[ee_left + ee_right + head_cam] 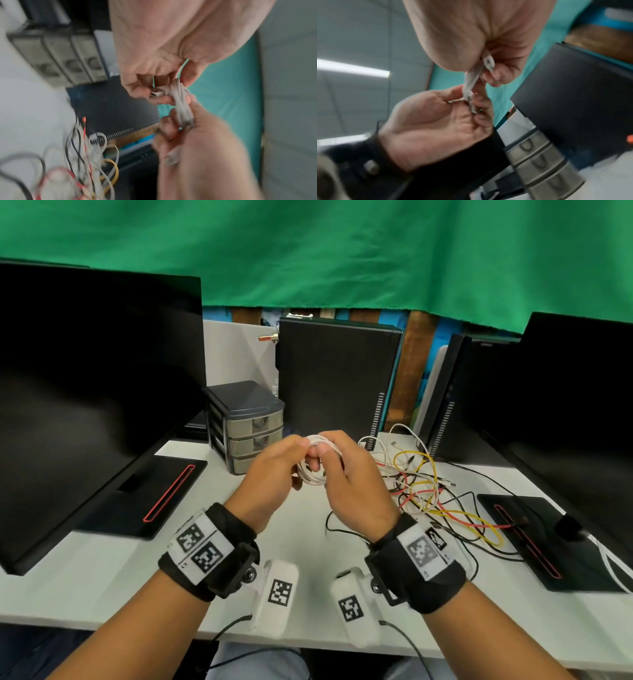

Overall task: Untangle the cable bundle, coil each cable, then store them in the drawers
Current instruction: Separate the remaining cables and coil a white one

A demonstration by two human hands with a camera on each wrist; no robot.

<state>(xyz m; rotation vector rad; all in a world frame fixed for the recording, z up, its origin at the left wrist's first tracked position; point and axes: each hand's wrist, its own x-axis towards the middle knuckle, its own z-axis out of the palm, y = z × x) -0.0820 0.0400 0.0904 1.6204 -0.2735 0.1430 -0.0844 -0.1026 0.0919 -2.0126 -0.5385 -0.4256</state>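
Observation:
In the head view both hands meet above the white desk (113, 583) around a small coil of white cable (313, 474). My left hand (301, 450) pinches the coil's top from the left. My right hand (325, 455) grips it from the right, thumb through the loop. The left wrist view shows my left hand (154, 88) holding the white cable (181, 104) at its USB plug (157, 93), the right hand (175, 121) below. In the right wrist view a plug (488, 62) lies in my right hand (488, 74). The tangled bundle (418, 484) of yellow, red, white and black cables lies to the right.
A grey three-drawer unit (248, 429), all drawers closed, stands behind the hands to the left. Black monitors (85, 392) flank the desk on both sides, with their flat stands (548, 546) on it. A black computer tower (335, 378) stands at the back.

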